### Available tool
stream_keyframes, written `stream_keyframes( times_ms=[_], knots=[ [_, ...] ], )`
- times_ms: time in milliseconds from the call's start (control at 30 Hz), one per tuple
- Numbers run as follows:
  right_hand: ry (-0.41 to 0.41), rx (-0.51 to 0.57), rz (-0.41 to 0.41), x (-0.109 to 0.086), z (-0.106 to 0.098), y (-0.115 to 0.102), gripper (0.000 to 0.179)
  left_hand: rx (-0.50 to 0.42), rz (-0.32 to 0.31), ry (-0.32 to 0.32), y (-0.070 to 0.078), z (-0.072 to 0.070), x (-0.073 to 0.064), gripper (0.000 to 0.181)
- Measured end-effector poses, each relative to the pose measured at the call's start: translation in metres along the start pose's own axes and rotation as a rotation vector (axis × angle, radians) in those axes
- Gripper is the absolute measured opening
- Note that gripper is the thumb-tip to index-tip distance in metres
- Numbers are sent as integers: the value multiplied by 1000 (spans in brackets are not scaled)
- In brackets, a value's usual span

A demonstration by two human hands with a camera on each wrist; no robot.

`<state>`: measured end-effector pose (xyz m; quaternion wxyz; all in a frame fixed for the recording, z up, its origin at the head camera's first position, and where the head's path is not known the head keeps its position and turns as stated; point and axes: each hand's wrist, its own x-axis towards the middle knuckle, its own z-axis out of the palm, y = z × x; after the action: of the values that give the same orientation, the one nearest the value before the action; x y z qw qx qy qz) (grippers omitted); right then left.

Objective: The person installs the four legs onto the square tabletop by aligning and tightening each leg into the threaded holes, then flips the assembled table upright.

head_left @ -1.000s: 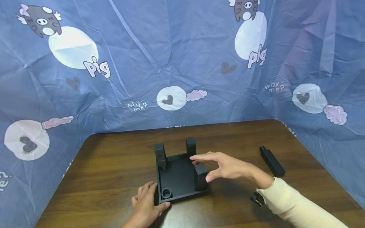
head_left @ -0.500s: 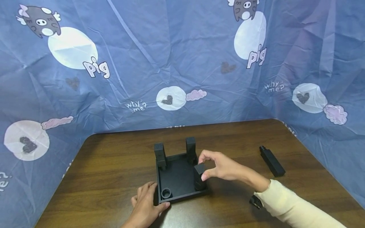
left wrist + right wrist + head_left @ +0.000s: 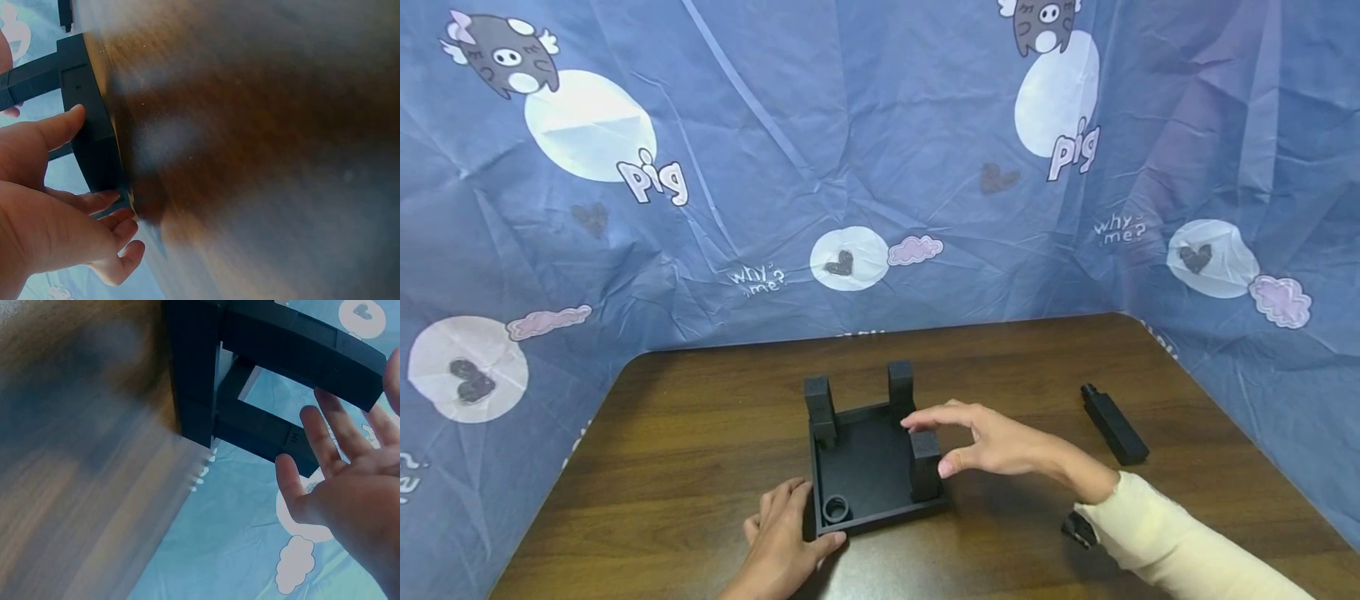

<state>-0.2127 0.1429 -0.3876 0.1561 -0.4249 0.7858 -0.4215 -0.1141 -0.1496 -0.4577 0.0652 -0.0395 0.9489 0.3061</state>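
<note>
An upturned black toy table lies on the wooden surface, its square shallow top [image 3: 865,475] facing up like a tray. Three square legs stand in its corners: far left [image 3: 822,408], far right [image 3: 901,392] and near right [image 3: 925,467]. A round socket [image 3: 836,509] shows in the near-left corner. My left hand [image 3: 782,533] grips that corner, thumb on the front edge and fingers along the left side. Around the near-right leg's upper end, my right hand [image 3: 1003,442] spreads its fingers and thumb loosely. The right wrist view shows these fingers [image 3: 322,434] extended beside the leg.
A loose black leg [image 3: 1114,425] with a narrow threaded end lies on the brown wooden table [image 3: 700,442] at the right. A blue printed cloth [image 3: 850,167] hangs behind and along the sides. A small black device [image 3: 1078,529] sits at the right cuff.
Half a second ago my right finger and thumb pinched the near-right leg's top. Now they have spread apart again, much as one second ago. The left hand stays put.
</note>
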Motion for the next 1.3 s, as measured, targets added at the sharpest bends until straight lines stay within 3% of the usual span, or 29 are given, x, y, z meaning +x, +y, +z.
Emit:
stream_keyframes(
  times_ms=[267, 733, 967, 1133, 1300],
  knots=[
    [-8, 36, -1, 2, 2, -1, 38, 5, -1, -4, 1, -1, 0, 81],
    [17, 169, -28, 0, 7, 10, 38, 8, 30, 24, 1, 0, -1, 80],
    [3, 132, 18, -2, 5, 8, 39, 9, 30, 20, 1, -1, -1, 80],
    [24, 102, 63, -8, -2, 4, 45, 7, 38, 9, 0, -1, 0, 81],
    [59, 76, 108, -21, -12, 5, 40, 8, 33, 9, 0, -1, 0, 81]
  ],
)
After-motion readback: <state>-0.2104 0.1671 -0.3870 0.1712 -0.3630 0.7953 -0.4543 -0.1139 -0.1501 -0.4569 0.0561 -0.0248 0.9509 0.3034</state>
